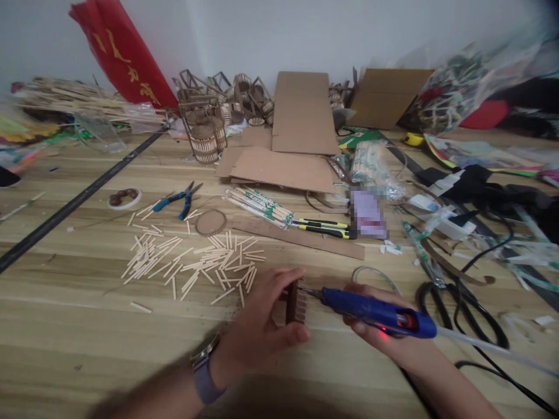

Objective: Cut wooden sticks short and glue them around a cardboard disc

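My left hand (262, 323), with a watch on the wrist, is closed around a small round piece (297, 302) made of short sticks glued side by side on a cardboard disc, held on edge on the wooden floor. My right hand (384, 331) grips a blue hot glue gun (375, 311); its metal nozzle touches the top of the stick piece. A clear glue stick pokes out of the gun's back toward the right. Just beyond my left hand lies a scatter of several short cut sticks (196, 262).
Blue-handled pliers (179, 199), a cardboard disc (210, 222), packs of chopsticks (262, 206), a yellow-black utility knife (323, 228), cardboard sheets (301, 116), finished stick baskets (205, 137) and black scissors (449, 291) with cables lie around. A black rod (74, 203) crosses the left floor.
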Tool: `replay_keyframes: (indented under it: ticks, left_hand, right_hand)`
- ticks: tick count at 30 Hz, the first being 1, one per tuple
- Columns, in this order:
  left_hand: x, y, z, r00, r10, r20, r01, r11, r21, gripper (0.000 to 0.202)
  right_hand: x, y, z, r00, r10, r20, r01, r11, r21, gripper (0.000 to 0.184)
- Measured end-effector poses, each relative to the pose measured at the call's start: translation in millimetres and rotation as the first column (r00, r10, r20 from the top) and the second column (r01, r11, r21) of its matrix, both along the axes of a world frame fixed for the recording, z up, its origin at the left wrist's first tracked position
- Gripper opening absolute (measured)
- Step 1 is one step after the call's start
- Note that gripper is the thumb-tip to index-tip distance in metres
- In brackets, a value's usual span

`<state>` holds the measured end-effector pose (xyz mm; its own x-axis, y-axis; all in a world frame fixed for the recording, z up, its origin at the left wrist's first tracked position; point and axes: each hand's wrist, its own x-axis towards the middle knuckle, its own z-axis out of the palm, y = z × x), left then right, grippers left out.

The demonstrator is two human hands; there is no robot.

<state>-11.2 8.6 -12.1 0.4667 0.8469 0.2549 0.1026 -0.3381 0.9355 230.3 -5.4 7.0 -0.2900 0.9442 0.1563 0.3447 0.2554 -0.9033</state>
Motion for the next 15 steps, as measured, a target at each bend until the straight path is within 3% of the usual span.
replay_keyframes:
  ticks: [8,15]
  left_hand:
    - [0.5,0.1,0.0,0.999,0.033,-0.034,-0.029,0.993,0.114,0.057]
    - [-0.1,-2.3,2.0,0.998,0.051,-0.035,-0.046,0.991,0.128,0.05]
  right_hand:
    - [5.3,0.8,2.3,0.999,0.04,0.018,-0.038,0.994,-0.1,0.018]
    - [6.9,1.6,5.1,0.999,0.053,0.009,-0.051,0.979,-0.199,0.02]
